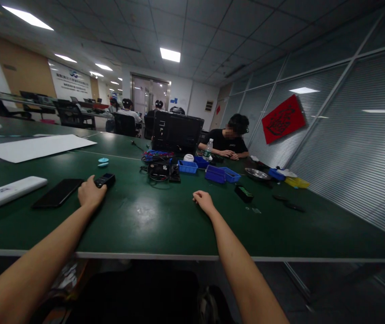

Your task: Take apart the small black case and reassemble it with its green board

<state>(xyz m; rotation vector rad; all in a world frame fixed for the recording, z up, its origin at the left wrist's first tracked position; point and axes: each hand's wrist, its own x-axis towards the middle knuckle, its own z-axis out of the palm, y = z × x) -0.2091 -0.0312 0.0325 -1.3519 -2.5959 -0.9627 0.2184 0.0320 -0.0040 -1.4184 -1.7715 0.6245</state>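
Note:
On the left side of the green table, my left hand (91,193) has its fingers around the near end of a small black box-shaped device (106,180) with a dark screen. The device rests on the tabletop, and part of it is hidden behind the fingers. Just left of that hand lies a flat black phone-like slab (58,193). My right hand (203,201) rests on the table near the middle, its fingers curled in and no object showing in them. A black box with a green top (244,193) lies to its right.
A white elongated device (12,192) and a white sheet (37,147) lie left. Ahead are a light-blue item (103,162), black cables and adapters (160,171), blue trays (215,174), a baseball (188,158), a bottle (208,148) and a monitor (178,132). A person (228,140) sits across.

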